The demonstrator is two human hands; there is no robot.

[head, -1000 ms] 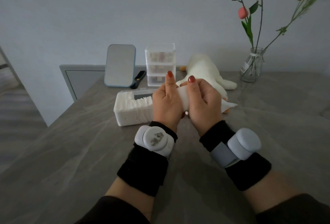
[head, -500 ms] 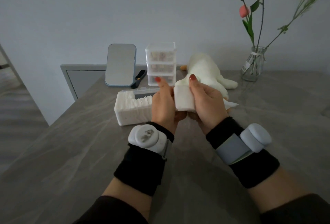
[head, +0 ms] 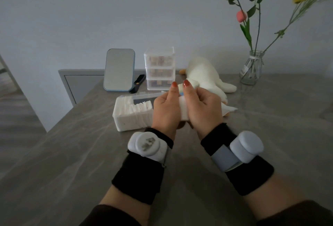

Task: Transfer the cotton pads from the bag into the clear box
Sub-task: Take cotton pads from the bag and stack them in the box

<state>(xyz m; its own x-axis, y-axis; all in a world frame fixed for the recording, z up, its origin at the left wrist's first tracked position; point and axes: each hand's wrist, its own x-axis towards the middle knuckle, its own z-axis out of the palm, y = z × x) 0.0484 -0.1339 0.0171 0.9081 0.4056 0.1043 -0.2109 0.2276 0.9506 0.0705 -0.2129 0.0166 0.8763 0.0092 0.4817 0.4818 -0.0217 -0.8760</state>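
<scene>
A stack of white cotton pads point(head: 184, 109) is squeezed between my two hands above the table. My left hand point(head: 166, 107) grips its left side and my right hand point(head: 202, 107) grips its right side, thumbs raised over the top. Just left of my hands sits the clear box point(head: 131, 116), its lid folded back and its inside mostly filled with upright white pads. A crumpled clear bag point(head: 229, 109) pokes out on the table behind my right hand, largely hidden.
At the back stand a blue-framed mirror point(head: 119, 70), a clear three-drawer organiser point(head: 159, 68) and a black item point(head: 137, 83). A white plush toy point(head: 205, 77) lies behind my hands; a glass vase of flowers point(head: 251, 69) stands back right. The grey table's left edge runs diagonally point(head: 54, 128).
My hands have closed together again around the pad stack, after parting slightly half a second ago. The stack sits a little lower between the palms.
</scene>
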